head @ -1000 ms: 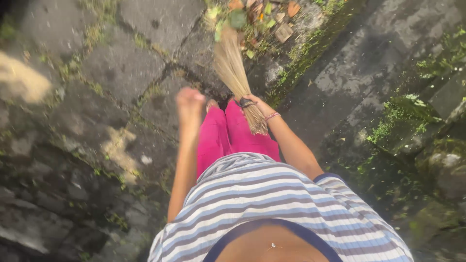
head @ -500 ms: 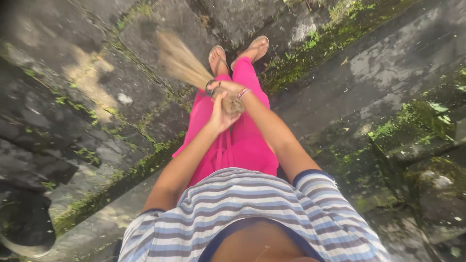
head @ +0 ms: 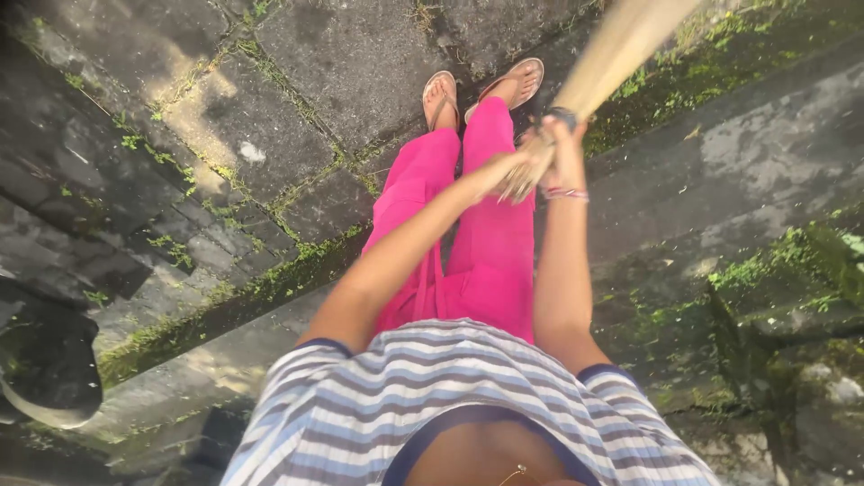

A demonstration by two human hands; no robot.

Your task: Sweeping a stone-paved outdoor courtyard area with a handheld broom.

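Two hands meet on one bundle of straw, a stick broom, and I take that broom as my landmark. My right hand is closed around its bound neck, just below a dark band, with a beaded bracelet on the wrist beneath it. My left hand reaches across from the other side and its fingers press against the short butt end of the broom, right beside the right hand; the blur keeps me from telling whether they wrap fully round it. The broom's pale bristles run up and away from both hands toward the top edge of the view, lifted off the ground and smeared by motion.

Below the broom's butt end are my pink trousers, and just left of the broom's neck my two feet in sandals stand on the stone paving. The paving is dark grey, with moss in its joints. To the right of the broom lies a mossy strip, then a flat concrete slab.
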